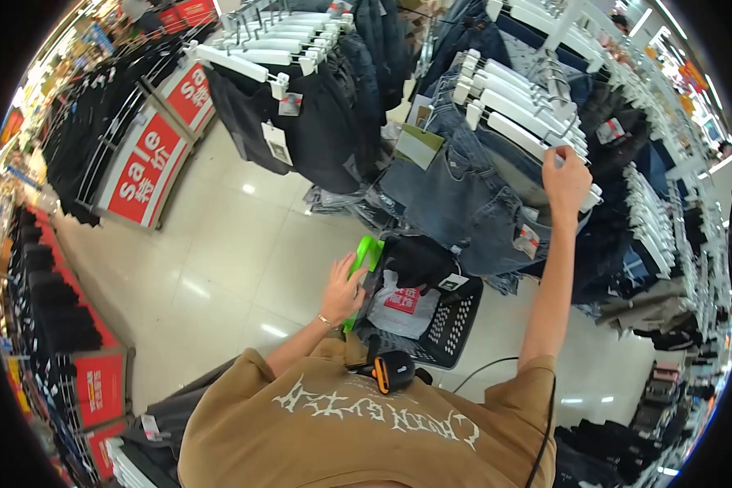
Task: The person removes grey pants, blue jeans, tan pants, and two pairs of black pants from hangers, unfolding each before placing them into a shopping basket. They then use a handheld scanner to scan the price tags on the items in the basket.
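At the end of a front white hanger [519, 140] on the right-hand rack, my right hand [567, 180] is closed on the plastic bar. Grey-blue denim shorts [455, 195] hang below it, with a paper tag [526, 241] near the hem. Lower down, my left hand [342, 294] has its fingers curled against the bright green handle [368, 254] of a dark shopping basket [455, 329]. Inside the basket lie a black garment [419, 262] with a white tag and a grey-white bag [398, 307] with a red label.
Black and dark garments [325, 122] hang on another rack ahead. Red sale signs [142, 167] front a rack at the left. More white hangers [647, 215] line the right side. A black and orange device [393, 372] sits at my chest, and a thin cable [484, 366] runs beside my right arm.
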Tool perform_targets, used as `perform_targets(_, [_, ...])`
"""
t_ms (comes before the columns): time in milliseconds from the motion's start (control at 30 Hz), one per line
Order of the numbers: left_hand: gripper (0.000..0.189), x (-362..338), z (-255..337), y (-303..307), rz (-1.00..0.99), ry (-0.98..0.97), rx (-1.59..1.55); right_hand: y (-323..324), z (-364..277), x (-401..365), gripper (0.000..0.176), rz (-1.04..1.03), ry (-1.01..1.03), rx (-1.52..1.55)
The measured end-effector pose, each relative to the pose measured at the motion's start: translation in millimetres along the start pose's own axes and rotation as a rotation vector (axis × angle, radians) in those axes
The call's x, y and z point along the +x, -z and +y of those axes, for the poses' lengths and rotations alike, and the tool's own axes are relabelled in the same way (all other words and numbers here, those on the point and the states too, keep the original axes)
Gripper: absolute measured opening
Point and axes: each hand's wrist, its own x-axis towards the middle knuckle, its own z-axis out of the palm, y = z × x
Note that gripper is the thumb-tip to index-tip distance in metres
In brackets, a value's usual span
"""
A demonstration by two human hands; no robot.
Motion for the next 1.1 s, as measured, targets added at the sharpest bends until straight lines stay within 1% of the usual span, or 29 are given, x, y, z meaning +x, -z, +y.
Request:
perform_targets(33, [0.044,-1.5,2.1,-3.0,0.02,-0.01,0.006,-1.6,1.9,1.3,0.034,0.001,0.041,0.011])
perform_targets(167, [0.043,-11.0,6.0,-18.8,0.08,0.014,-0.008,-6.7,13.3,6.4,0.035,-0.052,0.114,0.027])
perform_targets(300, [0.041,-13.3,19.5,-17.1,0.087,0.09,0.014,-7.5,14.7,7.0,0.037,-0.047,0.128,0.107])
perform_targets(367, [0.041,-12.0,21.0,-21.7,0.155,0.081,0.017,-11.5,19.5,8.2,0.037,-0.05,0.122,0.139])
perform_targets(467, [0.04,-5.2,33.4,-16.9,0.179,0.118,0.058,-13.0,22.0,13.5,0.038,-0.052,0.113,0.157])
perform_targets(500, [0.04,3.8,42.0,-11.2,0.178,0.117,0.059,-14.5,23.0,14.5,0.038,-0.045,0.122,0.18])
perform_targets(567, [0.04,36.4,65.3,0.4,0.216,0.191,-0.207,-16.8,26.6,13.9,0.038,-0.044,0.126,0.195])
perform_targets(633, [0.042,84.2,74.6,3.9,0.256,0.083,-0.235,-19.1,28.4,15.5,0.038,-0.031,0.113,0.235])
perform_targets(700, [0.047,145.1,88.9,3.7,0.354,0.014,-0.366,-21.9,31.6,16.7,0.039,-0.024,0.13,0.241])
perform_targets(733, [0.05,174.1,95.6,3.6,0.368,-0.001,-0.37,-22.8,32.8,17.6,0.04,-0.018,0.147,0.253])
perform_targets(767, [0.054,197.4,100.4,2.9,0.38,-0.017,-0.373,-22.6,30.6,17.9,0.035,-0.014,0.118,0.263])
perform_targets(800, [0.054,214.6,102.3,1.6,0.376,-0.026,-0.38,-23.1,30.2,18.2,0.035,-0.007,0.113,0.255])
perform_targets(867, [0.058,238.4,106.1,-1.7,0.106,0.05,-0.626,-23.7,31.6,17.8,0.034,0.003,0.148,0.314])
perform_targets(900, [0.048,241.6,103.2,-5.1,0.146,-0.003,-0.625,-22.8,30.7,17.4,0.029,-0.01,0.143,0.317])
perform_targets(933, [0.048,243.1,96.6,-9.2,0.138,-0.017,-0.631,-21.6,31.6,19.0,0.029,0.001,0.135,0.306])
perform_targets(1000, [0.036,237.1,83.4,-13.9,0.02,0.053,-0.693,-20.1,30.2,14.6,0.021,0.083,0.16,0.472])
perform_targets(1033, [0.03,231.1,97.5,-3.5,0.064,0.038,-0.721,-11.5,21.5,10.1,0.011,0.145,0.148,0.498])
perform_targets(1067, [0.03,228.8,97.3,-3.6,0.063,0.034,-0.72,-2.3,10.7,3.4,0.011,0.148,0.147,0.498])
perform_targets(1100, [0.028,227.5,95.5,-4.1,0.054,0.024,-0.726,7.1,-1.6,-5.0,0.01,0.245,0.233,0.537])
